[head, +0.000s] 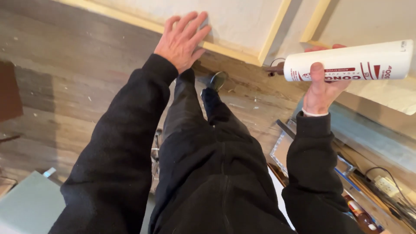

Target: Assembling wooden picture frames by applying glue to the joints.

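Floorboards [73,82] of worn grey wood run under a pale panel [242,19] edged with two light wooden strips. One white tube [351,62] shows. The left hand [181,40] lies flat on the panel, fingers spread; the right hand [323,84], raised, grips the tube sideways.

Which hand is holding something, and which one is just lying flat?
The right hand grips a white tube with red printing. The left hand holds nothing; it lies flat, fingers spread, on the pale wooden frame.
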